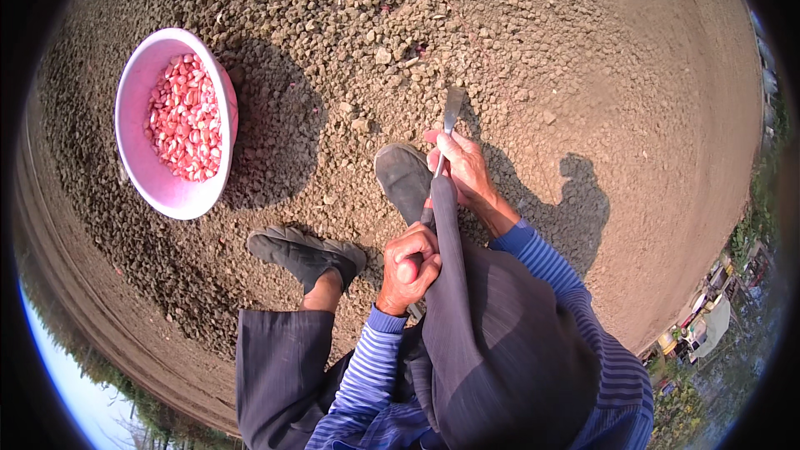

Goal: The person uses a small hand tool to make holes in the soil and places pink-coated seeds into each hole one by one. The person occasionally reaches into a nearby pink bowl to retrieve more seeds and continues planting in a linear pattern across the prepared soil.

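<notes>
My left hand (409, 269) is closed around the red and dark handle of a small hand tool. The tool's thin metal shaft runs away from me beside my raised trouser knee to a flat, narrow metal blade (453, 106). My right hand (462, 169) reaches around the outside of that knee and holds the shaft just behind the blade, with fingers on the metal. At the left, a pink plastic basin (134, 125) stands on the soil, partly filled with pink-coated seeds or cloves (184, 119); which of the two, I cannot tell.
Crumbly, cloddy soil (350, 62) lies around my dark shoes (400, 178), with smoother soil (675, 137) to the right. A thin reddish string or line crosses the ground at the top. Assorted objects (706, 325) and plants lie at the far right edge; trees stand at lower left.
</notes>
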Motion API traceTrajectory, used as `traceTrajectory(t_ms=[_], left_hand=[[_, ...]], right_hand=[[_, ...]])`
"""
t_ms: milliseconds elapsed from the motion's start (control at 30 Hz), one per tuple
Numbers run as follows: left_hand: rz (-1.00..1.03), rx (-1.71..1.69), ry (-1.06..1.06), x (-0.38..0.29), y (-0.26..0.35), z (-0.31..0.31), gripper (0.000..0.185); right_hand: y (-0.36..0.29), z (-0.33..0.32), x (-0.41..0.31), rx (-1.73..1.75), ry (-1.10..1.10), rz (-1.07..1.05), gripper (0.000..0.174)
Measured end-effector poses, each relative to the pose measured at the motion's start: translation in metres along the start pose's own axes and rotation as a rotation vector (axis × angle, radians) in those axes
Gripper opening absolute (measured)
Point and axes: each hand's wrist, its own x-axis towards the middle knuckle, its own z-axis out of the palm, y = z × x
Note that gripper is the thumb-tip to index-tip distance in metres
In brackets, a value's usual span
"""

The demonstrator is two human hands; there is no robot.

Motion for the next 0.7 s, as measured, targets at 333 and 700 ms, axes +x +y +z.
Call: traceTrajectory(t_ms=[333, 700], left_hand=[[0.003, -0.003, 0.035, -0.012, -0.009, 0.006, 0.019], [-0.122, 0.003, 0.092, 0.003, -0.001, 0.017, 0.015]], right_hand=[[0.027, -0.009, -0.003, -0.092, 0.055, 0.102, 0.048], [0.017, -0.013, 0.012, -0.106, 0.087, 0.126, 0.053]])
